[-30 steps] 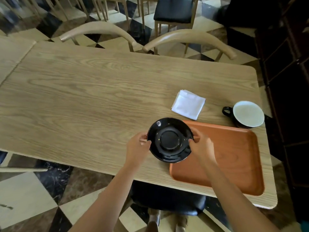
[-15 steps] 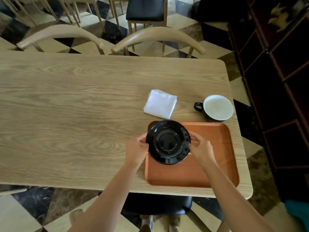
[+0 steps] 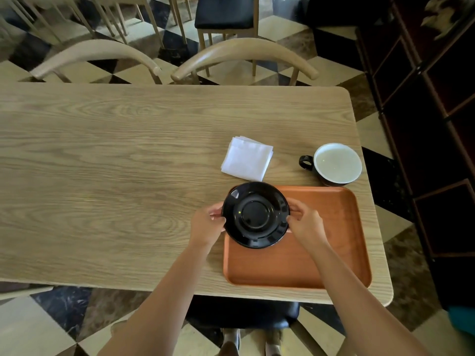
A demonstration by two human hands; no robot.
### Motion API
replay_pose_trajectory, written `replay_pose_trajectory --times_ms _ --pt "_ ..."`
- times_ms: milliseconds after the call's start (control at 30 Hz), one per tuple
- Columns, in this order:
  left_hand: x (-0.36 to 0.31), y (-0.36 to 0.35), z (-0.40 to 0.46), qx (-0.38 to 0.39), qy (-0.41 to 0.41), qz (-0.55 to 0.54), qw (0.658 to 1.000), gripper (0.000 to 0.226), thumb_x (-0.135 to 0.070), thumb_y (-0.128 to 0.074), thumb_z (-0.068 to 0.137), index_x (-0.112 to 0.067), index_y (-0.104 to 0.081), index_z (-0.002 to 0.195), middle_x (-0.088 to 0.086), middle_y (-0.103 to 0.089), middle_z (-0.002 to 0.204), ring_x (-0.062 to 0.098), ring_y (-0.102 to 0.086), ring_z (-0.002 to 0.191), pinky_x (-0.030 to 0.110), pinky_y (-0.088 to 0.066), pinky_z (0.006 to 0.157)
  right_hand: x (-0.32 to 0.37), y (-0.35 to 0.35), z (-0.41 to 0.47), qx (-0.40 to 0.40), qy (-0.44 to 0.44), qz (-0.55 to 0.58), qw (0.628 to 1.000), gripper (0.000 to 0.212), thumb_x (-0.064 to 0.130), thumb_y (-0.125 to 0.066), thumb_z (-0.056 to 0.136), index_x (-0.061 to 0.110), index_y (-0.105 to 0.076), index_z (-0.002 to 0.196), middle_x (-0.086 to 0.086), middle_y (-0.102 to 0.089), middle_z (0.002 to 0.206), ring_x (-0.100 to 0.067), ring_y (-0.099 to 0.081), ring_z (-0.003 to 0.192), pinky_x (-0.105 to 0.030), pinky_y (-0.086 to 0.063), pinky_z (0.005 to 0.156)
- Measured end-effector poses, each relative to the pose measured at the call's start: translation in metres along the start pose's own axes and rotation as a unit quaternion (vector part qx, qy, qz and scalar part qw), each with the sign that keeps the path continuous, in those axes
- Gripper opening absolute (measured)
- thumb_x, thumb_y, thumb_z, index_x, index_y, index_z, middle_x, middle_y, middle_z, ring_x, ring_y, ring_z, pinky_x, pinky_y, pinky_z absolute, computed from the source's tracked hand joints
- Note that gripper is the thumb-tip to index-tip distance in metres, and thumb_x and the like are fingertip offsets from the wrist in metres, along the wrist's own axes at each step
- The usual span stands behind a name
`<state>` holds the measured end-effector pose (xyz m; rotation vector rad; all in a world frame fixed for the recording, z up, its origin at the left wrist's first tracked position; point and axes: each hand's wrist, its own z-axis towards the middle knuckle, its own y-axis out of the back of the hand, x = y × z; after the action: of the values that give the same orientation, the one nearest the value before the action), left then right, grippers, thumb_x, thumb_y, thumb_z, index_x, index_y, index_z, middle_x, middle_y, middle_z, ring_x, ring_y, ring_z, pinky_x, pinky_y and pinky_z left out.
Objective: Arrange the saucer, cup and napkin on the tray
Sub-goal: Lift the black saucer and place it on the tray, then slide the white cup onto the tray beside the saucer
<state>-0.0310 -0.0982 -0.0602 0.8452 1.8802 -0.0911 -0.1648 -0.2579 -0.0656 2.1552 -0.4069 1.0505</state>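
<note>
The saucer (image 3: 255, 215) sits at the centre right of the frame, gripped at opposite edges by both hands. The left hand (image 3: 207, 226) pinches its left rim; the right hand (image 3: 304, 223) pinches its right rim. Compared with one second ago, when only its right part overlapped the tray's near-left corner, the saucer now lies almost wholly over the upper left corner of the tray (image 3: 334, 253). Its left edge still projects slightly past the tray's rim. Whether it rests on the tray surface or is held just above it cannot be told.

The napkin (image 3: 246, 162) lies flat on the table (image 3: 102, 163), just above the saucer in the frame and apart from it. The cup (image 3: 335, 164) stands upright on the table, just beyond the tray's upper right corner, handle pointing left.

Judgement: the first placement is near completion. The saucer probably needs a small shift rightward before release. The cup and napkin are not yet on the tray.
</note>
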Motion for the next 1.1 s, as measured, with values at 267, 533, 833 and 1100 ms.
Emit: replay_pose_trajectory --times_ms 267,533,833,1100 --pt "0.001 0.007 0.002 0.031 0.017 0.017 0.999 0.046 0.012 -0.05 0.082 -0.012 -0.06 0.12 0.002 -0.065 0.089 0.014 -0.062 0.083 0.018 -0.054 0.067 0.005 0.007 0.0 0.038 0.001 -0.021 0.999 0.042 0.0 -0.051 0.083 0.024 -0.06 0.116 0.006 -0.063 0.098 -0.01 -0.056 0.094 -0.022 -0.044 0.08" --pt "-0.041 -0.003 0.01 -0.023 -0.217 0.245 0.945 0.035 -0.015 -0.063 0.084 -0.01 -0.059 0.118 0.007 -0.064 0.103 0.016 -0.059 0.087 0.018 -0.041 0.073 0.013 0.073 0.008 -0.018 0.067 -0.085 0.994 0.026 0.015 -0.059 0.086 0.021 -0.064 0.11 0.005 -0.065 0.098 -0.011 -0.061 0.087 -0.016 -0.047 0.08" --pt "-0.083 -0.113 0.051 0.046 -0.513 0.455 0.726 0.056 -0.028 -0.07 0.077 -0.011 -0.052 0.127 0.017 -0.042 0.14 0.033 -0.044 0.125 0.048 -0.04 0.099 -0.032 0.137 0.054 -0.129 0.246 -0.312 0.909 0.048 0.02 -0.068 0.082 0.018 -0.054 0.129 -0.004 -0.047 0.141 -0.028 -0.037 0.132 -0.041 -0.04 0.098" --pt "-0.08 -0.158 0.071 0.078 -0.446 0.45 0.77 0.049 -0.034 -0.063 0.083 -0.015 -0.051 0.127 0.016 -0.039 0.142 0.032 -0.037 0.128 0.044 -0.039 0.096 -0.052 0.138 0.085 -0.111 0.357 -0.327 0.868 0.038 0.013 -0.08 0.069 0.004 -0.068 0.104 -0.018 -0.063 0.121 -0.033 -0.063 0.105 -0.045 -0.052 0.083"
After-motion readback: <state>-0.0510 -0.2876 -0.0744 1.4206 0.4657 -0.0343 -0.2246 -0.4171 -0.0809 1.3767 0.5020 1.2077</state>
